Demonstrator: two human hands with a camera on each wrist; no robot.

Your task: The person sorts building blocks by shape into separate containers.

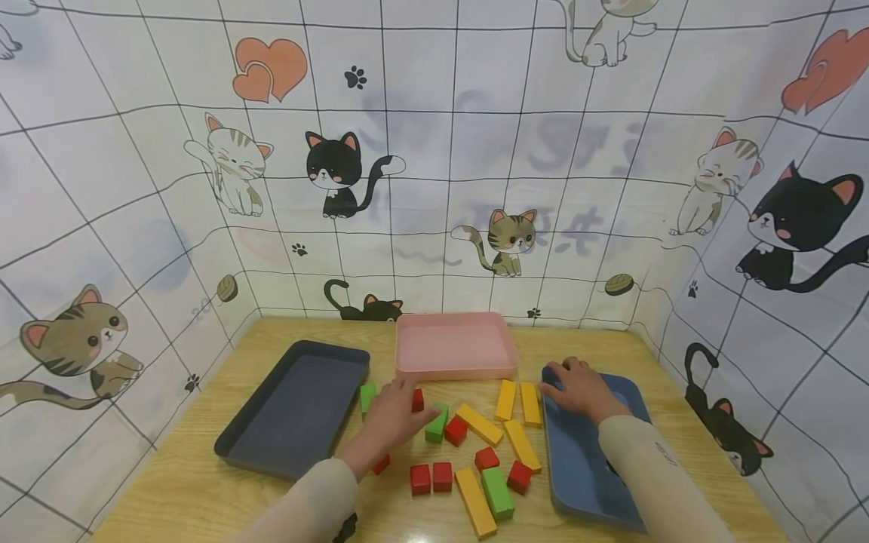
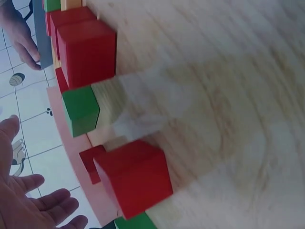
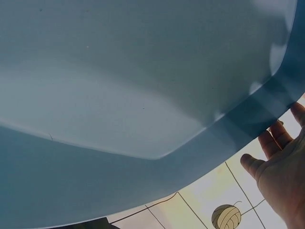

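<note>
My left hand (image 1: 394,415) hovers flat over loose wooden blocks on the table, its fingers straight and pointing at the pink tray (image 1: 451,371). It holds nothing; in the left wrist view the palm (image 2: 28,210) is bare. Just beside it lie a small red cube (image 1: 417,400), a green block (image 1: 437,424) and another green block (image 1: 367,395). A red cube (image 2: 136,176) fills the left wrist view close up. My right hand (image 1: 577,388) rests on the far left corner of the blue tray (image 1: 577,467), fingers (image 3: 281,167) reaching past its rim (image 3: 248,119).
A dark grey tray (image 1: 292,407) lies at the left. Several red, yellow and green blocks are scattered between the trays, among them a long yellow one (image 1: 475,501) and a green one (image 1: 498,492) near the front. Cat-print cloth walls enclose the table on three sides.
</note>
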